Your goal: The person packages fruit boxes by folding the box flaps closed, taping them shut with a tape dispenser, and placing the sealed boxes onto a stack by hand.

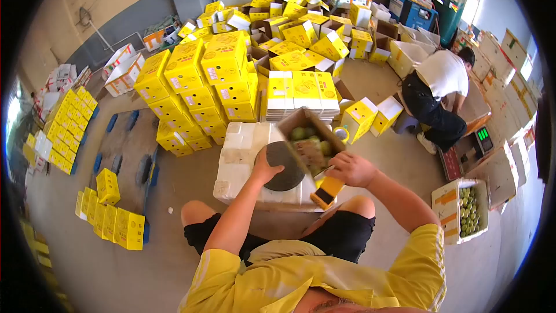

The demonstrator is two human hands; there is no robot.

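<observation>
On a white foam box (236, 150) in front of me lies a dark round disc (280, 171). My left hand (266, 169) rests at its left edge, thumb and fingers apart. A tilted cardboard carton (327, 133) with round green fruit (304, 134) inside overlaps the disc's right side. My right hand (351, 169) is closed on the carton's near right edge, its fingers curled over. A yellow flap with a black patch (326, 191) hangs below that hand. The carton's underside is hidden.
Yellow cartons (191, 75) are stacked ahead on the left, with flattened cartons (302, 94) beside them. Loose cartons (307, 35) pile up behind. At right, a bending person (437, 81) works near a scale display (482, 134). A foam crate (449, 211) holds green fruit.
</observation>
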